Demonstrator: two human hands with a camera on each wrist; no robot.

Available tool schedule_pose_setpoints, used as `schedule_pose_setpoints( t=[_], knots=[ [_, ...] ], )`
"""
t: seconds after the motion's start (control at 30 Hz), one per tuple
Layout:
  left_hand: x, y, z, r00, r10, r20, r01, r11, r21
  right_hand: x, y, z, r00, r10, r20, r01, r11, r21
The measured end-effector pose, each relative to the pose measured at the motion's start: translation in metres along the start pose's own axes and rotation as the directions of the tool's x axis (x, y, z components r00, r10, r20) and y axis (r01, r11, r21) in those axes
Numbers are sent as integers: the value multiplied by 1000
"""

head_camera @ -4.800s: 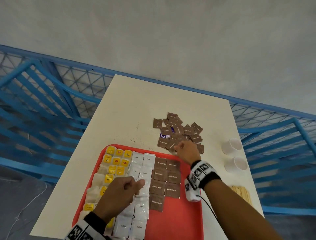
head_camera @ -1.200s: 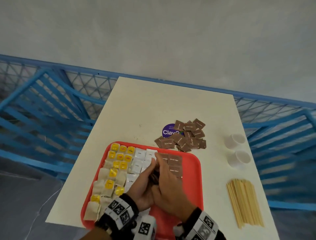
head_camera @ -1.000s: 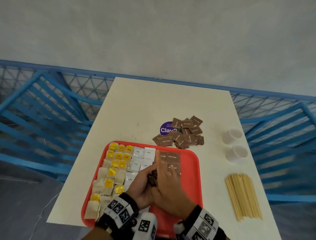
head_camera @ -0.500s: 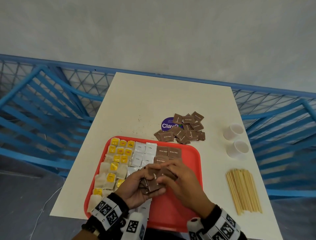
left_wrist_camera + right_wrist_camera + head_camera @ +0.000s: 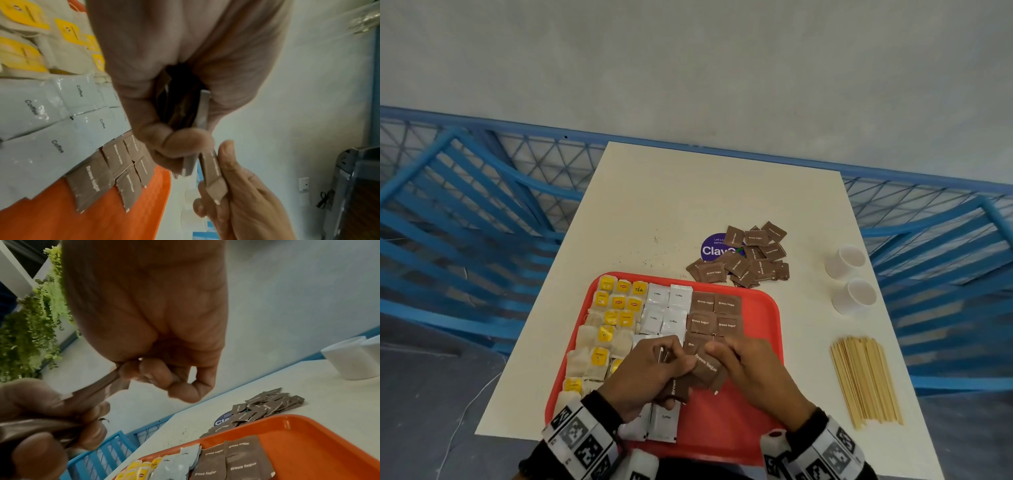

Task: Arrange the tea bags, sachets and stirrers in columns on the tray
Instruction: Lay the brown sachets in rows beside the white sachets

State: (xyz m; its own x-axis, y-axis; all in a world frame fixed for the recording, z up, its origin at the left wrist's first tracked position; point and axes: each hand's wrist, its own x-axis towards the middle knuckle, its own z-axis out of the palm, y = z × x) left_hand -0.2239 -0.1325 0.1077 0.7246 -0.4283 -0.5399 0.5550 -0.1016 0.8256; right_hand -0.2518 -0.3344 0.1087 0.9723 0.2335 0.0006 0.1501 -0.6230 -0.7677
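Note:
The red tray (image 5: 743,425) lies at the table's near edge. On it, from left to right, are columns of yellow-tagged tea bags (image 5: 613,315), white coffee sachets (image 5: 664,308) and brown sugar sachets (image 5: 715,313). Both hands hover over the tray's middle. My left hand (image 5: 650,373) grips a small stack of brown sugar sachets (image 5: 676,390). My right hand (image 5: 750,366) pinches one brown sugar sachet (image 5: 707,368) at the stack's top. In the left wrist view, thumb and fingers of the left hand (image 5: 174,142) clamp the stack. The right hand (image 5: 144,366) pinches the sachet (image 5: 96,391) by its edge.
A loose pile of brown sugar sachets (image 5: 750,257) lies on the table beyond the tray, partly over a purple sticker (image 5: 714,248). Two white cups (image 5: 846,260) stand at the right. A bundle of wooden stirrers (image 5: 864,380) lies right of the tray. Blue railings surround the table.
My right hand left the loose pile and came to my left hand over the tray. The hands rose from the sugar column, and the right hand now draws one sachet from the stack.

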Motion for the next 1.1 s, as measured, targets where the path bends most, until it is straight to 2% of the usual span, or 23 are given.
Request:
schedule_pose_setpoints(
  t=[0.1,0.2,0.3,0.33,0.4,0.5,0.53,0.57,0.63,0.67,0.7,0.8,0.83,0.87,0.93,1.0,1.1],
  knots=[
    [-2,-3,2,999,36,-19,-35,999,34,-2,4,-4,998,29,-47,-29,1000,11],
    [-1,-3,3,998,63,-9,-63,998,26,3,6,-6,981,153,-119,-141,985,103],
    [0,-4,4,995,101,7,-101,989,108,7,2,-1,972,233,36,-235,946,225],
    [1,-5,5,994,107,9,-108,987,121,7,-1,2,971,236,30,-236,939,249],
    [0,-7,2,994,111,6,-111,989,99,7,-8,3,966,250,-70,-221,932,287],
    [0,-7,-3,995,100,-1,-100,995,18,10,-7,-2,916,292,-276,-206,931,303],
    [0,-6,-3,996,93,-18,-93,996,-15,10,-4,-6,905,318,-282,-219,918,331],
    [0,-5,-3,996,82,-42,-84,995,-52,10,-3,-10,911,347,-225,-246,892,381],
    [1,-4,-1,994,67,-85,-77,989,-123,7,-5,-13,931,363,-24,-315,838,446],
    [2,-4,1,993,67,-101,-81,987,-138,5,-7,-12,930,368,15,-335,829,448],
    [4,-4,3,991,74,-115,-89,986,-138,5,-7,-10,921,389,-12,-340,821,459],
    [9,-1,11,984,102,-147,-120,985,-121,6,-5,-5,844,459,-277,-295,830,473],
    [11,2,14,983,106,-149,-127,982,-137,8,-4,-5,827,461,-322,-277,833,480],
    [13,5,17,984,99,-146,-123,978,-166,9,-5,-5,825,465,-320,-263,818,512],
    [16,9,21,991,59,-121,-84,973,-214,8,-4,-4,848,483,-218,-275,752,599],
    [18,5,19,994,9,-111,-29,982,-188,2,7,-4,853,506,-130,-329,713,619],
    [15,-7,8,990,-49,-134,28,988,-151,-13,39,2,810,587,-6,-490,682,543]
  ],
)
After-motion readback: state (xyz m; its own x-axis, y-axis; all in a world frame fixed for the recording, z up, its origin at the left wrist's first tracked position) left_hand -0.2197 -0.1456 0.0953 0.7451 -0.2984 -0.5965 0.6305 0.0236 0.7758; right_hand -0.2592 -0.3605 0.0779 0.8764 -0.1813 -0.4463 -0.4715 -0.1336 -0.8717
